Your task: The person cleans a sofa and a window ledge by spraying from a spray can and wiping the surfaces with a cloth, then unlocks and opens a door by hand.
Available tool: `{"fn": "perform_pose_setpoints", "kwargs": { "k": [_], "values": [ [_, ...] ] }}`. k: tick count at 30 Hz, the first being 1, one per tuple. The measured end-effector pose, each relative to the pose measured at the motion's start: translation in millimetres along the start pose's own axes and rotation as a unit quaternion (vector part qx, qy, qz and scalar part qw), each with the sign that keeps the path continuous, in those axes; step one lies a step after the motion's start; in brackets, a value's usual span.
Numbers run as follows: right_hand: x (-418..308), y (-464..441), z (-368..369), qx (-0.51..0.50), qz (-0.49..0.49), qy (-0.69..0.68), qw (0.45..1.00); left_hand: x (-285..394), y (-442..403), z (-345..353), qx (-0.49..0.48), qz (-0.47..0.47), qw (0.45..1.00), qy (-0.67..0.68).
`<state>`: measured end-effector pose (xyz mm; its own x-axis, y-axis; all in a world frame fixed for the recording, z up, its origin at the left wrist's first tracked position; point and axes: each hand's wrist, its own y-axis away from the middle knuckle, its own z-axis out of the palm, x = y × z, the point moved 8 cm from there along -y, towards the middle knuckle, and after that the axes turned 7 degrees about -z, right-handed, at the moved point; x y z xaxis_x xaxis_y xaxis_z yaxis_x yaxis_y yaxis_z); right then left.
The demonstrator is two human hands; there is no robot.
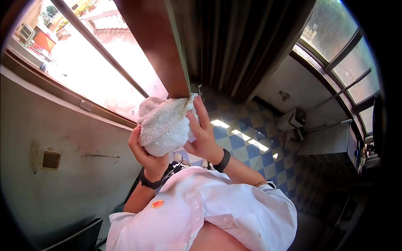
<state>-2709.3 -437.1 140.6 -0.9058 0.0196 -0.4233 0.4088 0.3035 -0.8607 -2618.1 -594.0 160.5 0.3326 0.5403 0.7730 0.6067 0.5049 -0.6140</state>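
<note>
A white terry towel (164,125), bunched and folded over, is held up between my two hands. It lies against the lower end of the brown wooden window frame post (173,79). My left hand (148,152) grips the towel's lower left side, with the thumb and fingers curled round it. On the right edge my right hand (204,134) presses the towel, its fingers reaching up beside the post. A brownish smudge shows near the towel's upper right. Part of my left fingers is hidden behind the cloth.
Left of me a sunlit window opening (113,79) has a sill and metal bar. A dark curtain (238,46) hangs ahead. Blue and white floor tiles (247,146) lie below, with a bin (292,119) by the right wall and a socket box (51,160) on the left wall.
</note>
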Motion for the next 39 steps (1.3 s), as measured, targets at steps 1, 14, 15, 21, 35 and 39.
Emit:
{"fn": "perform_pose_setpoints", "kwargs": {
  "k": [1,14,15,21,35,39],
  "values": [
    [-2,-3,3,-0.01,0.0,-0.016,1.0,2,0,-6,0.015,-0.002,1.0,-0.008],
    [-33,-10,87,-0.249,0.08,-0.311,0.914,-23,12,-101,0.165,-0.099,0.98,0.041],
    [-24,-18,89,-0.273,0.098,-0.276,0.916,-35,14,-112,0.181,-0.133,0.973,0.047],
    [88,-71,114,-0.14,0.161,-0.025,0.977,-72,7,-157,0.164,-0.156,0.973,0.039],
    [134,-85,263,-0.271,0.209,-0.083,0.936,-141,-19,-196,0.053,-0.118,0.992,0.008],
    [140,-94,293,-0.278,0.224,-0.058,0.932,-159,-21,-191,0.034,-0.121,0.992,-0.014]
  ]
}}
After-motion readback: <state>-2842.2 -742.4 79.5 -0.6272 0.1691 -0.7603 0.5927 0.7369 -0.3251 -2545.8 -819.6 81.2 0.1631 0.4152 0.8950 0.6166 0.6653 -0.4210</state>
